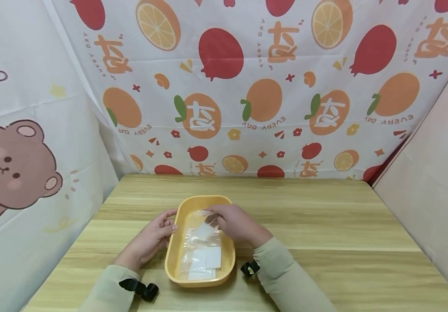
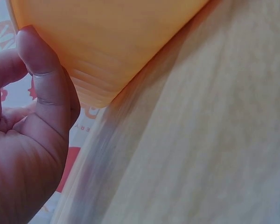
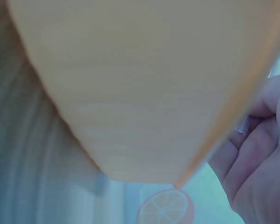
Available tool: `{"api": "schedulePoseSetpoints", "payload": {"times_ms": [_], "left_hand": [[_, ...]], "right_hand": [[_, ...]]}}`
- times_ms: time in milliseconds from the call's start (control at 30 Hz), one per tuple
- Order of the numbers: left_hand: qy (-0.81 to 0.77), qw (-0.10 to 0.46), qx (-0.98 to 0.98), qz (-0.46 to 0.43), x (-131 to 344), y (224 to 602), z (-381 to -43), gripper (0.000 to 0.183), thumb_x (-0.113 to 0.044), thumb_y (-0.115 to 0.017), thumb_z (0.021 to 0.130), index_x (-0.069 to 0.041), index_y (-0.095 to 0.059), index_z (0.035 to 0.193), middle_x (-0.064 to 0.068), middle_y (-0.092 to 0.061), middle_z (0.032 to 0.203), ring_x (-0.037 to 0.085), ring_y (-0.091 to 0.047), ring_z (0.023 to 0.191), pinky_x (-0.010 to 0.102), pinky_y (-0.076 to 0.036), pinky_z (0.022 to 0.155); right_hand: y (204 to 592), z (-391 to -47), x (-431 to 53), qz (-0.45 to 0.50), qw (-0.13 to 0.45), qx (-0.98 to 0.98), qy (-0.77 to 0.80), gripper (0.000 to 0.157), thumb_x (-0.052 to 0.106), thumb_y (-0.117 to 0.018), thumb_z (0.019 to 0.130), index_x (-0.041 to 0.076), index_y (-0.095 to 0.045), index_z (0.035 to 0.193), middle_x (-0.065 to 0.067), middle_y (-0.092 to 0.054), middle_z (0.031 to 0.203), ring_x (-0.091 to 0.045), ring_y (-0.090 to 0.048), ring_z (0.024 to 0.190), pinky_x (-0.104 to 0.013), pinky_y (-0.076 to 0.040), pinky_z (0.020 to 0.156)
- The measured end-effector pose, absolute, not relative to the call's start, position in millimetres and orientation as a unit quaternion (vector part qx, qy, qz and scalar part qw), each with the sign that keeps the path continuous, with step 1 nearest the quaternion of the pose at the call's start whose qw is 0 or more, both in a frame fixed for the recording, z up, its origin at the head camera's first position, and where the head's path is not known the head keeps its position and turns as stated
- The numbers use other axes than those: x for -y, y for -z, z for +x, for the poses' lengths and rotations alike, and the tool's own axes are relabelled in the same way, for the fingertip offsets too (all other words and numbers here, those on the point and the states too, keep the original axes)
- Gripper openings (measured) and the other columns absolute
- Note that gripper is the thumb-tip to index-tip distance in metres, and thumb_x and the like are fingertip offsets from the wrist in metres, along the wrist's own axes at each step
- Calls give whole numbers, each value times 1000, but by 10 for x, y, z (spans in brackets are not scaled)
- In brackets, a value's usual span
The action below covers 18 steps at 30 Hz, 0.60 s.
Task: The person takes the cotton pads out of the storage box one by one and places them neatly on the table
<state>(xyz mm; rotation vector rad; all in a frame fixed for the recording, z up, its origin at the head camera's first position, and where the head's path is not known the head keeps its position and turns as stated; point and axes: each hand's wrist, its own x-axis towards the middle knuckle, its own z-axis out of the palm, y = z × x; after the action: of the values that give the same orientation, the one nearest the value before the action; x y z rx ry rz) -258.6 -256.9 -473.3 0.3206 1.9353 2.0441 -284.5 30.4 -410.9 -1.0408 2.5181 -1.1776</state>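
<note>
A yellow plastic tray [image 1: 173, 260] with rounded corners stands on the wooden table. My left hand [image 1: 151, 238] holds its left rim, the thumb at the edge and the fingers along the outer side; the left wrist view shows the thumb [image 2: 44, 70] against the wall. Inside the tray lie several clear plastic bags with white cards [image 1: 205, 258] in them, partly overlapping. Over the tray's far right part, my right hand [image 1: 239, 223] pinches a clear plastic bag [image 1: 204, 232] with a white card in it. The tray wall [image 3: 130, 93] hides most of this bag in the right wrist view.
The wooden table [image 1: 325, 225] extends on both sides of the tray. Behind it hangs a fruit-print cloth [image 1: 224, 104], and a cloth with a bear [image 1: 13, 164] hangs at the left. Black straps [image 1: 140, 289] sit on both sleeves.
</note>
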Motion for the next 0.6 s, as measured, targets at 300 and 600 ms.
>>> {"api": "schedulePoseSetpoints", "payload": {"times_ms": [300, 600], "left_hand": [[-711, 155, -676, 116, 2570, 4705, -2550, 68, -10, -54, 104, 4, -14, 157, 12, -54, 104, 15, -62, 81, 28, -56, 65], [-709, 154, -678, 116, 2562, 4716, -2570, 68, -11, -54, 104, 3, -13, 157, 13, -54, 105, 14, -61, 80, 28, -56, 64]], "right_hand": [[3960, -2826, -496, -321, 118, -806, 483, 33, 6, -39, 108, 7, -67, 124, -6, -72, 104, -26, -71, 93, -45, -59, 79], [3803, -2859, -764, -316, 98, -803, 495, 39, 8, -36, 108, 15, -65, 132, -1, -70, 104, -17, -69, 89, -35, -59, 77]]}}
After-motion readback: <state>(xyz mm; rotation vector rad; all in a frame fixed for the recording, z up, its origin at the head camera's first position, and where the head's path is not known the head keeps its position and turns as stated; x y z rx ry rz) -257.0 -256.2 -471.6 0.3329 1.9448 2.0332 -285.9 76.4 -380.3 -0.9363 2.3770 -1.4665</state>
